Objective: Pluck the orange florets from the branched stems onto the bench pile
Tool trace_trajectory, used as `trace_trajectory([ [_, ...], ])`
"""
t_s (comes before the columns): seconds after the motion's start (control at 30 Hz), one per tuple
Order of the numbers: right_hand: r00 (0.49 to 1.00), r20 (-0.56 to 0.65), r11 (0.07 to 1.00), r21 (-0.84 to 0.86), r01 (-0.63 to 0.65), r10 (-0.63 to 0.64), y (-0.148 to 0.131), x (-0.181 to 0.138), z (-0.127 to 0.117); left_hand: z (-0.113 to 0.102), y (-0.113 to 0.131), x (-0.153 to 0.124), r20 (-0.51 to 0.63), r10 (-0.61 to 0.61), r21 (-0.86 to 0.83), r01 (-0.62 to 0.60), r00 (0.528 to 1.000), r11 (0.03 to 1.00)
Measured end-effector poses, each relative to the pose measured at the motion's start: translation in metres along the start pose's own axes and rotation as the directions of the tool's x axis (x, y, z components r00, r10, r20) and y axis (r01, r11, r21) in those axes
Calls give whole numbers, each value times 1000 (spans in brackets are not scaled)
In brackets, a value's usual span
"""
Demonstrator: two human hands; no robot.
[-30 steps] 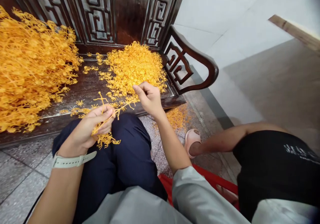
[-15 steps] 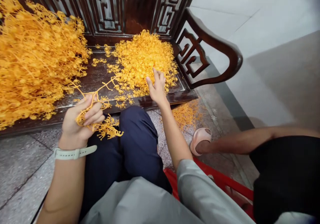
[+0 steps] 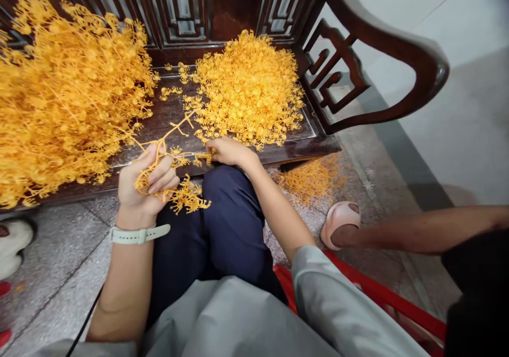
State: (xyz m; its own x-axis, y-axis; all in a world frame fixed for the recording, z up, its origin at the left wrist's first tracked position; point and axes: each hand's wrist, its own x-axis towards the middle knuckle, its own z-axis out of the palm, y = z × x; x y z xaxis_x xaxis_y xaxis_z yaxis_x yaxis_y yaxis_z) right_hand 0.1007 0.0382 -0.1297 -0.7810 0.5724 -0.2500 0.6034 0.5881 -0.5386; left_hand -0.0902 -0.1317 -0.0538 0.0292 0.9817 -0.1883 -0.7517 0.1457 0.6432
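Note:
My left hand (image 3: 149,179) is closed around the stem of a yellow plastic sprig (image 3: 191,195), over my left thigh. Its bare branches stick out up and to the right, and a clustered tip hangs below the fist. At the bench's front edge, my right hand (image 3: 228,151) has its fingers curled onto the end of a side branch with small spidery tips; the fingertips are partly hidden. Behind that hand lies a heap of small yellow flower pieces (image 3: 250,86). A larger pile of uncut-looking yellow sprigs (image 3: 75,92) stands on the left.
Everything lies on a dark carved wooden bench (image 3: 167,123) with a curved armrest (image 3: 397,54) at right. More orange bits (image 3: 314,179) are scattered on the floor. Another person's foot in a pink shoe (image 3: 340,221) is at right. A red plastic seat edge (image 3: 377,293) shows beside me.
My right hand has moved from over the heap down and left to the branch at the bench edge, its fingers now curled. My left hand keeps its hold; the view has shifted.

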Motion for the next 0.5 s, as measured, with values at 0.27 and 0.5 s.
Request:
trace_trajectory([
  [0.27, 967, -5, 860, 456, 230, -256, -13, 27, 13, 4, -1, 0, 10, -19, 27, 18, 1000, 999],
  [0.5, 959, -282, 952, 300, 51, 38, 8, 58, 22, 5, 0, 1, -32, -6, 50, 7, 999, 999],
])
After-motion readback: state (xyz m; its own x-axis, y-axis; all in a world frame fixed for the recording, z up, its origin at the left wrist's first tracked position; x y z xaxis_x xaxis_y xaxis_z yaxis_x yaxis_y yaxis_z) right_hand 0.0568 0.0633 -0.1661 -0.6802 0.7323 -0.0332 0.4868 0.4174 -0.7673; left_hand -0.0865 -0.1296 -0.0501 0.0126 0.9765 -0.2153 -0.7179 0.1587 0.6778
